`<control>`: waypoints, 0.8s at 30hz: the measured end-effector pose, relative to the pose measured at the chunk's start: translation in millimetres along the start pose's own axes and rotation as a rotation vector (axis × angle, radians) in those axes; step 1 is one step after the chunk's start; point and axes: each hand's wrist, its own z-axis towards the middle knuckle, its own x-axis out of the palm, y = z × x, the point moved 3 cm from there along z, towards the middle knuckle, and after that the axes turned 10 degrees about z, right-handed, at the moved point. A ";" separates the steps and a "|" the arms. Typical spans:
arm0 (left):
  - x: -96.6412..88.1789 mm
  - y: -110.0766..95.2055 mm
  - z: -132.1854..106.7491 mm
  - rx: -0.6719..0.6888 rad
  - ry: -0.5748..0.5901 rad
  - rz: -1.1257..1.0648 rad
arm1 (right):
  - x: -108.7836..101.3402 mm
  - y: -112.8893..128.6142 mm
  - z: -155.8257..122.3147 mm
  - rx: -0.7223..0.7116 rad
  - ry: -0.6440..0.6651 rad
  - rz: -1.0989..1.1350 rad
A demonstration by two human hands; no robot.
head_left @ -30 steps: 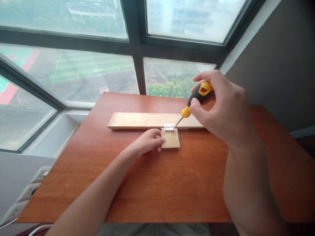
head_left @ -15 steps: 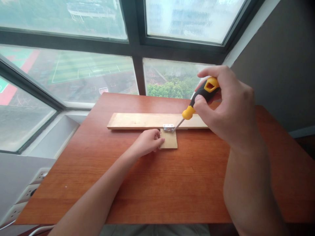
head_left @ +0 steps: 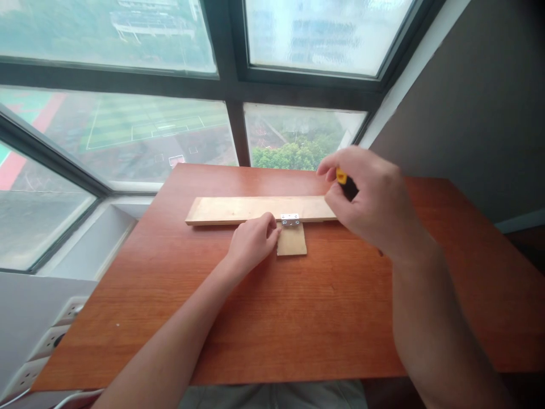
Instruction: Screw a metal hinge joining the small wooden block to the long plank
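Observation:
My right hand [head_left: 372, 207] is closed around a screwdriver [head_left: 342, 176] with a yellow and black handle, raised above the right part of a long pale wooden board [head_left: 247, 208]. Most of the handle and the shaft are hidden by the hand. A small square wooden piece [head_left: 292, 241] lies against the board's near edge. A silver metal bracket [head_left: 290, 220] with holes spans the joint between the two. My left hand [head_left: 254, 241] rests on the table, its fingers pinched at the upper left corner of the small piece, beside the bracket.
The reddish-brown wooden table [head_left: 298, 324] stands against large windows with dark frames [head_left: 238, 133]. White power sockets [head_left: 49, 343] and a cable [head_left: 79, 397] are at the lower left. A grey wall [head_left: 481, 113] rises on the right.
My right hand has moved down and left, lifting the screwdriver tip off the bracket and tucking the handle into the palm. My left hand has slid slightly up and left along the small piece.

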 end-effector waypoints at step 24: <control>10.8 -8.7 16.6 0.220 -0.162 0.020 | 92.9 -53.1 -78.9 0.494 0.503 -0.073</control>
